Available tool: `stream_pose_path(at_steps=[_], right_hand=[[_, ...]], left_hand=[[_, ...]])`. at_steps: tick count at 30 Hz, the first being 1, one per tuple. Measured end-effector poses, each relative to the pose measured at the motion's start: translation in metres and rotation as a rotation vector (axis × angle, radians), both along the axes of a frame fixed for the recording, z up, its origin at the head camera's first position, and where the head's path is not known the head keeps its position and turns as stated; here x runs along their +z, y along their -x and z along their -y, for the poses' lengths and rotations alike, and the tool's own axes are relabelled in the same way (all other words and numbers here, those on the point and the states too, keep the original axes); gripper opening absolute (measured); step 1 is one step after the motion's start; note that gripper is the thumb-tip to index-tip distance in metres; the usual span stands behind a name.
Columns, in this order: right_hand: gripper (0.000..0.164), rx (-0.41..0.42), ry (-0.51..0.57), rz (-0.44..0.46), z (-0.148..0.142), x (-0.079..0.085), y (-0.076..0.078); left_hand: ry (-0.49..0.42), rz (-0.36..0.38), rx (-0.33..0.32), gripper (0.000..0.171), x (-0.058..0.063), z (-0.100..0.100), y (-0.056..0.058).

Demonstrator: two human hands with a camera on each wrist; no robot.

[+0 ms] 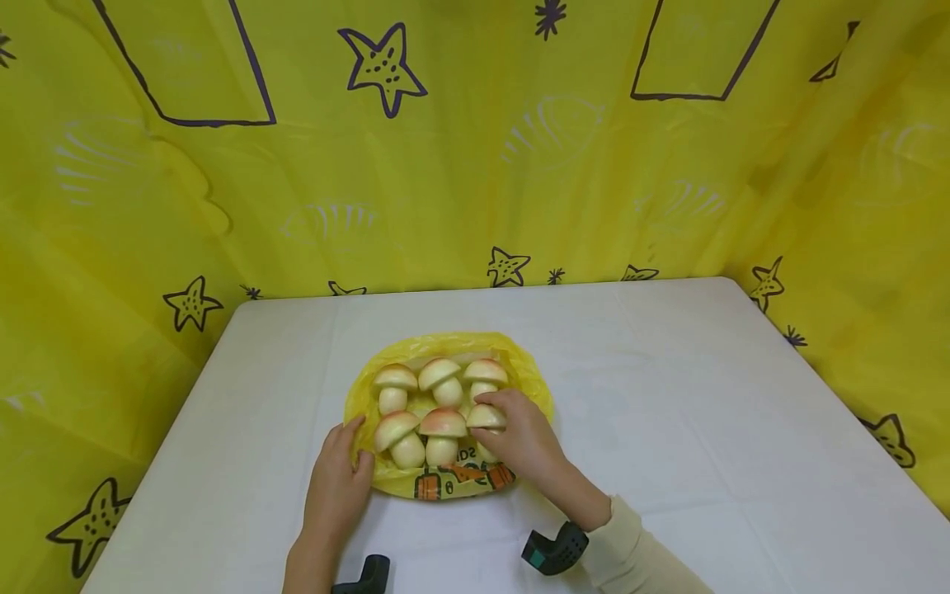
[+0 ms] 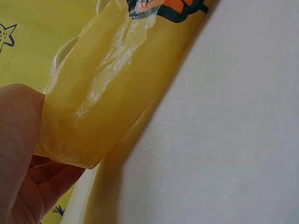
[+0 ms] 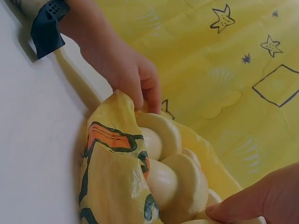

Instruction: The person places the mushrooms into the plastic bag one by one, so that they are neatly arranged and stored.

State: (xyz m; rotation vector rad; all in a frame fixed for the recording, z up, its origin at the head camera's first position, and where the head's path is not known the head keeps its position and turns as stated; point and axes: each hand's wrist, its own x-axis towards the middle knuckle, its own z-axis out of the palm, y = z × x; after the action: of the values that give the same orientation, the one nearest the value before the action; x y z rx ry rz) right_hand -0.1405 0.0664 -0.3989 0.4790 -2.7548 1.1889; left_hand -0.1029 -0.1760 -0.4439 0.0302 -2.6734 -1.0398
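Several cream mushroom-shaped pieces (image 1: pixel 443 425) with reddish-tinged caps stand in two rows inside a yellow plastic bag (image 1: pixel 393 481) with its mouth spread wide. My right hand (image 1: pixel 529 437) pinches the cap of the front right mushroom (image 1: pixel 487 415) between thumb and fingers; the mushroom is still among the others in the bag. At the bag's left edge, my left hand (image 1: pixel 337 474) holds the yellow plastic, thumb on one side and fingers on the other. In the left wrist view the bag's wall (image 2: pixel 112 88) rises beside the left thumb (image 2: pixel 18 126).
The bag rests on a white-covered table (image 1: pixel 668 412), with orange-and-black print on its front. Behind the table and along its sides hangs a yellow curtain (image 1: pixel 460 190) with starfish drawings. Dark wrist devices (image 1: pixel 555 549) are worn on both arms.
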Motion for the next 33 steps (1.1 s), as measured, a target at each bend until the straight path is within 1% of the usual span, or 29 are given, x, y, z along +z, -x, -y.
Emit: stream_pose_path(at_steps=[13,18,22,27,30,33], right_hand=[[0.034,-0.001,-0.068,-0.023,0.0015,-0.0052,0.0004],[0.033,0.005,-0.102,-0.045,0.0016,-0.0064,-0.0004],[0.033,0.006,-0.11,-0.045,0.002,-0.007,-0.0009],[0.034,0.003,-0.112,-0.044,0.0026,-0.0092,-0.0008],[0.037,0.006,-0.118,-0.035,0.0028,-0.0101,-0.0004],[0.044,0.024,-0.126,-0.007,0.0027,-0.0075,-0.0017]], left_hand=[[0.004,-0.008,0.008,0.043,-0.0008,-0.0005,-0.0003],[0.008,-0.025,0.007,0.043,-0.0009,-0.0009,-0.0002],[0.013,-0.035,0.009,0.043,-0.0013,-0.0014,-0.0002],[0.014,-0.028,0.01,0.043,-0.0013,-0.0019,0.0004],[0.014,-0.03,0.006,0.043,-0.0007,-0.0018,0.0003],[0.013,-0.026,0.006,0.043,-0.0001,-0.0011,-0.0001]])
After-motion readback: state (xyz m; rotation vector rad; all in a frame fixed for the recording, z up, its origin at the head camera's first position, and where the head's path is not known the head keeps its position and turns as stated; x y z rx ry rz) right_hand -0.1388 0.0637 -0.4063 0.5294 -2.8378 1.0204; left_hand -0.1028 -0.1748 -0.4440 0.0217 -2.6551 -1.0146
